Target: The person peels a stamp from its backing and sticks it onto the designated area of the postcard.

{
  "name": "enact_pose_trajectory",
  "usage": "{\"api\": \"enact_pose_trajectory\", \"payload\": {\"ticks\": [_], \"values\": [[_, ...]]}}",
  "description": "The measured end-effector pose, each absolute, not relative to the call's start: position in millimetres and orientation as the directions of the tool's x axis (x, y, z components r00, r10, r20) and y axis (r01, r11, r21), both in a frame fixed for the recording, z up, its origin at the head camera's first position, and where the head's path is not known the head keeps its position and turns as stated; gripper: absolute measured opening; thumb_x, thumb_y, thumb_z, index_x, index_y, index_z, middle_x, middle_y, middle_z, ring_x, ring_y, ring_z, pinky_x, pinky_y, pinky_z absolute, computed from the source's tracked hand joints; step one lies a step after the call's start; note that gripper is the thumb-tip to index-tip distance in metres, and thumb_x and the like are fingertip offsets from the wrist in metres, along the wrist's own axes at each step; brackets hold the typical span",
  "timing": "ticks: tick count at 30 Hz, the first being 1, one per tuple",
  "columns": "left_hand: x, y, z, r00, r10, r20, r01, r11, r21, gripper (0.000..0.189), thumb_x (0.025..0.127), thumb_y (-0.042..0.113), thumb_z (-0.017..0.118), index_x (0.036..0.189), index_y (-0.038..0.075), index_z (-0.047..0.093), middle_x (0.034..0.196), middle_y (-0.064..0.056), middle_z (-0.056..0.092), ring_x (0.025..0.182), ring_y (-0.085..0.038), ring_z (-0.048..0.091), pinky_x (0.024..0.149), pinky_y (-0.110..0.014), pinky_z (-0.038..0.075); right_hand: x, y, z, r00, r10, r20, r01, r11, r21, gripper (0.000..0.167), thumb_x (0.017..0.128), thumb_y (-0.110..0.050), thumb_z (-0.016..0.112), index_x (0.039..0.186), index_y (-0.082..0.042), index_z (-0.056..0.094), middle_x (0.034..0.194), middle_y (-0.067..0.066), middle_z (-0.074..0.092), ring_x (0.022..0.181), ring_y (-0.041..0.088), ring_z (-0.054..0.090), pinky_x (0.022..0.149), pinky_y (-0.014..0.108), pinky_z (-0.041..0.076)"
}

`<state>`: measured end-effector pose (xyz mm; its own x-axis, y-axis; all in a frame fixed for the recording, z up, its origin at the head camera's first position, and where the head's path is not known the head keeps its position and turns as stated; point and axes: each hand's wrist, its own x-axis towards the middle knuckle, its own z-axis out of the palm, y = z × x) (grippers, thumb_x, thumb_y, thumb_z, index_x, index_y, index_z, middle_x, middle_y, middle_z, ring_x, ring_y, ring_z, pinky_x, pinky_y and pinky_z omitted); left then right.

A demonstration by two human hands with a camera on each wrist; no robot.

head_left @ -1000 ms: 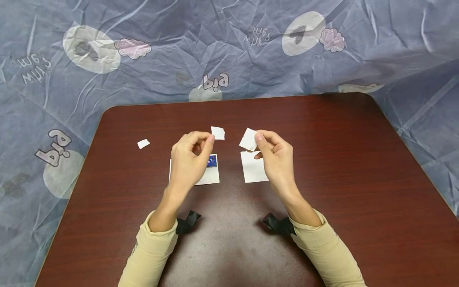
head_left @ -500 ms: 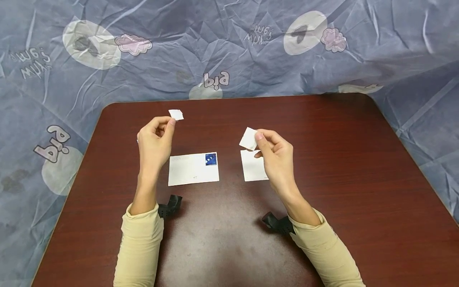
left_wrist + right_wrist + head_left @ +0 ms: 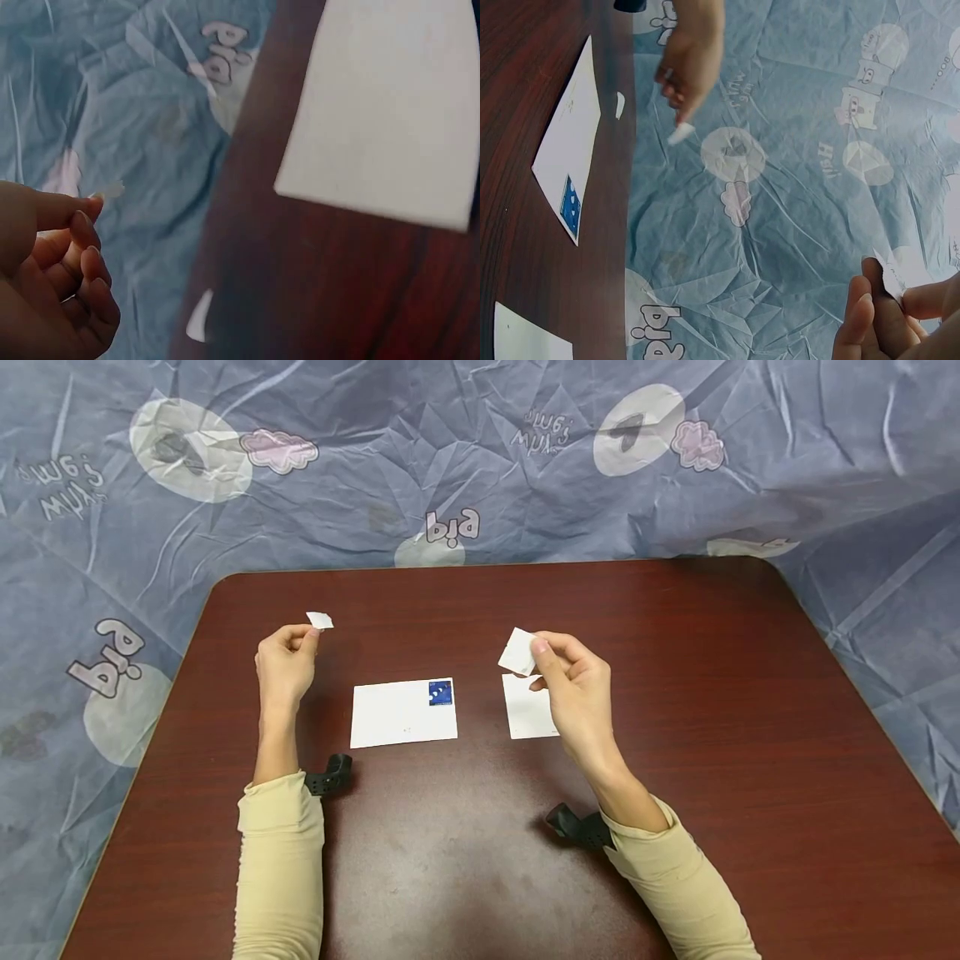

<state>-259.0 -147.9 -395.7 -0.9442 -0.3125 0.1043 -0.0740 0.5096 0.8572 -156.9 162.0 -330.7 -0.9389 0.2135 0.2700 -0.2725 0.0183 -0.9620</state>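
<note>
My left hand [image 3: 285, 667] pinches a small torn scrap of white paper [image 3: 320, 620] between thumb and forefinger, raised at the table's left side. In the left wrist view its other fingers are curled. With thumb and fingers my right hand [image 3: 583, 693] pinches a larger white paper piece [image 3: 517, 652], held above a white card [image 3: 528, 714] that the hand partly covers. Between the hands a white envelope [image 3: 390, 718] with a blue stamp [image 3: 440, 692] lies flat. Another small scrap [image 3: 200, 319] lies on the table beneath the left hand, hidden in the head view.
The dark red-brown table [image 3: 480, 827] has a rounded far edge. A wrinkled blue-grey printed cloth [image 3: 480, 460] hangs behind it and along both sides. Each wrist wears a black camera mount, the left one [image 3: 330, 775] near the envelope's front left corner.
My left hand has moved left from above the envelope, carrying its paper scrap and uncovering the envelope. It now hides the scrap on the table. The right hand has stayed nearly still.
</note>
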Motion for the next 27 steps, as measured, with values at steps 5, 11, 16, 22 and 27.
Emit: {"api": "enact_pose_trajectory", "payload": {"ticks": [5,11,16,22,27], "values": [[-261.6,-163.5,-413.8,-0.941,-0.34,-0.005,-0.189,0.51,0.84,0.027,0.097,0.022,0.055,0.109,0.002,0.069,0.084,-0.012,0.066,0.062,-0.009,0.048,0.065,-0.027,0.036,-156.3,161.3,-330.8,-0.942,0.211,0.262,-0.265,0.016,-0.964,0.016,0.095,-0.003,0.056,0.101,0.01,0.063,0.072,-0.003,0.066,0.067,0.014,0.059,0.059,0.023,0.047],[-260.2,-175.9,-423.8,-0.923,-0.363,-0.126,-0.321,0.549,0.772,0.033,0.097,0.027,0.052,0.113,0.004,0.068,0.083,-0.004,0.065,0.081,-0.02,0.053,0.076,-0.036,0.039,-156.4,161.0,-330.8,-0.938,0.212,0.273,-0.273,0.026,-0.962,0.016,0.095,-0.003,0.056,0.1,0.01,0.063,0.071,-0.004,0.066,0.067,0.014,0.059,0.058,0.023,0.047],[-258.4,-184.6,-426.4,-0.901,-0.387,-0.199,-0.4,0.557,0.728,0.034,0.098,0.029,0.05,0.116,0.006,0.068,0.089,-0.004,0.066,0.104,-0.033,0.053,0.091,-0.05,0.037,-156.7,160.8,-331.2,-0.936,0.212,0.28,-0.28,0.028,-0.96,0.017,0.095,-0.003,0.056,0.1,0.011,0.063,0.071,-0.004,0.066,0.067,0.013,0.058,0.058,0.022,0.047],[-255.8,-190.5,-424.9,-0.88,-0.419,-0.223,-0.441,0.548,0.711,0.036,0.097,0.03,0.048,0.119,0.008,0.067,0.111,-0.015,0.063,0.113,-0.04,0.048,0.095,-0.056,0.031,-156.9,161.1,-332.0,-0.934,0.219,0.281,-0.277,0.049,-0.96,0.017,0.095,-0.003,0.057,0.101,0.011,0.064,0.07,-0.006,0.066,0.067,0.014,0.058,0.058,0.022,0.047],[-253.5,-191.5,-410.6,-0.865,-0.475,-0.164,-0.421,0.506,0.753,0.037,0.096,0.034,0.051,0.119,0.01,0.067,0.094,-0.001,0.065,0.104,-0.031,0.052,0.094,-0.053,0.032,-157.0,161.4,-332.8,-0.928,0.22,0.3,-0.29,0.077,-0.954,0.017,0.095,-0.005,0.058,0.101,0.01,0.065,0.07,-0.004,0.066,0.066,0.014,0.059,0.058,0.023,0.047]]}}
